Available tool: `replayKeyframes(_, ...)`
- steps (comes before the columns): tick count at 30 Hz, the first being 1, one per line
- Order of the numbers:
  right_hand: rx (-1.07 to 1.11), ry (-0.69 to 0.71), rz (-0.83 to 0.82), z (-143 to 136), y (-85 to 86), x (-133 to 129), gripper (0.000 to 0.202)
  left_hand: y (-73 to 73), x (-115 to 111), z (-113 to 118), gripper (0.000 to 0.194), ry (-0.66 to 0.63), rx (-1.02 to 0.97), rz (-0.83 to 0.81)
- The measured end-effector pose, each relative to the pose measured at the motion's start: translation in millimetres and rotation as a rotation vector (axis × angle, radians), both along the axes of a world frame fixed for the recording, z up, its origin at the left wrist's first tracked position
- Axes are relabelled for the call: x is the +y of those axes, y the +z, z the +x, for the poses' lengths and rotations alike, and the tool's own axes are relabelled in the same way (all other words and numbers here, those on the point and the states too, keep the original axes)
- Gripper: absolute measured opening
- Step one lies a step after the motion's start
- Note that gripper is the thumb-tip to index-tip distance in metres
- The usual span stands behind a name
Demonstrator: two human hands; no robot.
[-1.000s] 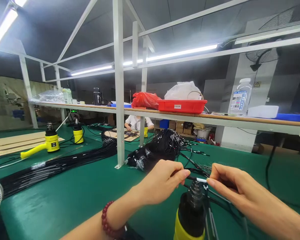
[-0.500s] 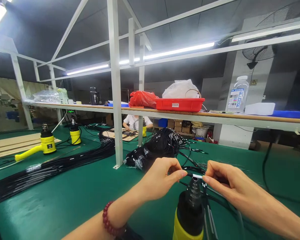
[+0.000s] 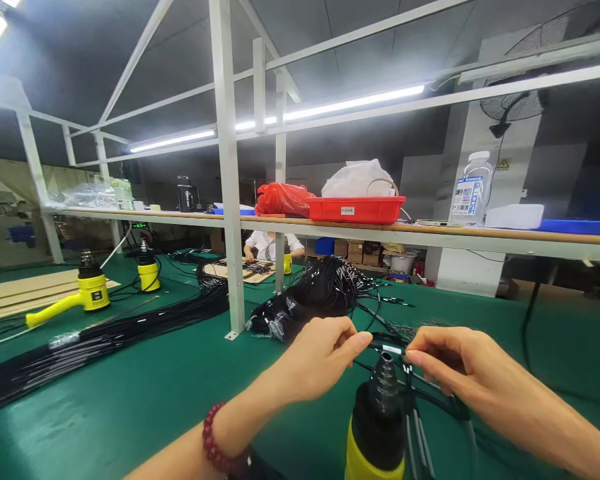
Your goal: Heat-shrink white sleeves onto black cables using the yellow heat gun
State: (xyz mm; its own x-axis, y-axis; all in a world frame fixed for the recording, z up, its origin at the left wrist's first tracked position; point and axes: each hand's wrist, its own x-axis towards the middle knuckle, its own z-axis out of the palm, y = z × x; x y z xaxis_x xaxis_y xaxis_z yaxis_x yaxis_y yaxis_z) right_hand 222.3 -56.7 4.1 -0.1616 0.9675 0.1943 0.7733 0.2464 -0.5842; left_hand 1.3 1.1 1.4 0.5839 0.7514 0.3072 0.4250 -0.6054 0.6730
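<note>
Between my two hands a black cable with a white sleeve (image 3: 392, 349) is stretched just above and behind the nozzle of an upright yellow heat gun (image 3: 379, 417). My left hand (image 3: 325, 357), wearing a dark red bead bracelet (image 3: 215, 443) at the wrist, pinches the cable left of the sleeve. At the sleeve's right end, my right hand (image 3: 445, 360) pinches the cable between thumb and fingers. More black cables with grey sleeves (image 3: 420, 440) hang or lie to the right of the heat gun.
A large bundle of black cables (image 3: 320, 290) lies behind my hands, another (image 3: 105, 340) to the left. Two more yellow heat guns (image 3: 93, 290) stand at left. A metal post (image 3: 226, 167) carries a shelf holding a red tray (image 3: 357, 209) and bottle (image 3: 471, 190). A person sits opposite.
The white sleeve has lifted slightly off the nozzle's mouth, and its print side now shows. Both hands keep their pinch on the cable. The view has shifted slightly.
</note>
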Motion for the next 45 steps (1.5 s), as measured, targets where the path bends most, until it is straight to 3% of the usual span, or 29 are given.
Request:
replayKeyframes(4, -0.005, 0.006, 0.018, -1.2, 1.0, 0.4, 0.042, -4.8, 3.9, 0.9, 0.049, -0.050, 0.002, -0.073)
replayKeyframes(15, 0.007, 0.035, 0.093, 0.5, 1.5, 0.1, 0.039, -1.9, 1.3, 0.5, 0.018, -0.021, -0.101, -0.048)
replayKeyframes(24, -0.084, -0.002, 0.022, -1.8, 4.8, -0.6, 0.046, -8.4, 5.0, -0.1, 0.049, -0.039, -0.018, -0.079)
replayKeyframes(28, -0.054, -0.001, 0.025, -1.5, 3.9, 0.0, 0.044, -8.4, 5.4, 1.0, 0.039, -0.050, -0.080, -0.121)
replayKeyframes(36, -0.031, 0.016, 0.104, 3.4, 1.7, 0.1, 0.036, -1.0, 2.3, 3.2, 0.013, -0.040, -0.138, -0.044)
replayKeyframes(45, -0.130, 0.001, 0.052, 3.3, 2.6, -3.0, 0.047, -8.6, 6.8, -0.1, 0.042, -0.079, -0.132, -0.151)
